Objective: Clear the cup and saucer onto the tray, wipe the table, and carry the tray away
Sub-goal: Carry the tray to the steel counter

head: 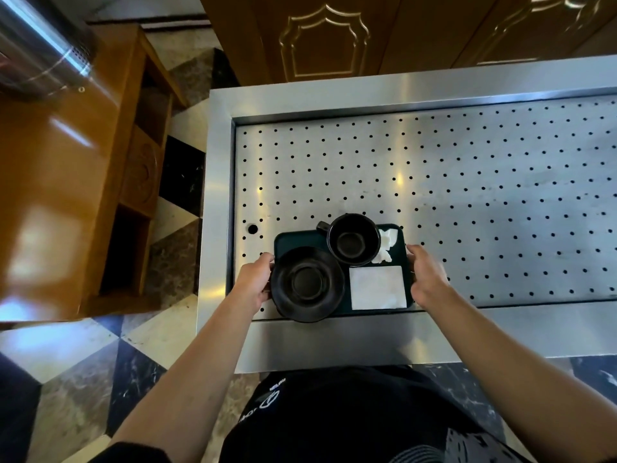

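Just below the middle of the frame I see the dark green rectangular plastic tray [293,240] over the near left part of a perforated stainless-steel table top [467,182]. My left hand [254,283] is clamped on the tray's left short edge, and my right hand [425,279] is clamped on its right short edge, fingers curled over the rim. I cannot tell whether the tray rests on the steel or is just clear of it.

On the tray's left half lies a round matte black saucer [307,284] with a raised ring at its centre; its near rim reaches past the tray's front edge. Just behind and to the right of it stands a black cup [353,239], upright and empty, its small handle pointing to the upper left. The cup appears to touch the saucer's far right rim. A flat, square white paper napkin [378,287] fills the tray's near right corner, and a crumpled white tissue [387,243] sits in the far right corner, right beside the cup.

At the left of the frame stands an orange-brown wooden cabinet [66,182].
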